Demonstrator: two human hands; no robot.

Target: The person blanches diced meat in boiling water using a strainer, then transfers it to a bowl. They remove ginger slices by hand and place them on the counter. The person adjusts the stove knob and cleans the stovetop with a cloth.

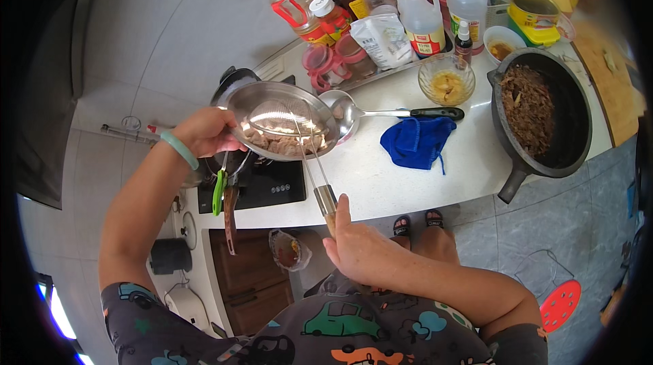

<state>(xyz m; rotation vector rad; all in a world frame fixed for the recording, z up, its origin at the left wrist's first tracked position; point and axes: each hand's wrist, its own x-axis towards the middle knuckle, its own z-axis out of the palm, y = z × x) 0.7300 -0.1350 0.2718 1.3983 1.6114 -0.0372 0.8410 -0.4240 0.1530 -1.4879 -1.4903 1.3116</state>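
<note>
My left hand [211,133], with a pale green bangle at its wrist, grips the rim of a stainless-steel bowl [243,101] from the left. The bowl is tilted and holds pieces of pale brown meat [283,145]. My right hand [365,252] holds the wooden handle of a wire mesh strainer [285,116], its index finger stretched along the grip. The strainer's mesh lies over the bowl's opening, above the meat. Behind the bowl's right side, a ladle [346,110] with a black handle rests partly on a white dish [331,95].
A blue cloth [418,143] and a glass bowl of yellowish food [446,82] lie on the counter. A dark pan [574,115] with shredded brown food stands right, its handle past the edge. Bottles and jars [421,18] crowd the back. Pan handles jut over the black cooktop [280,196].
</note>
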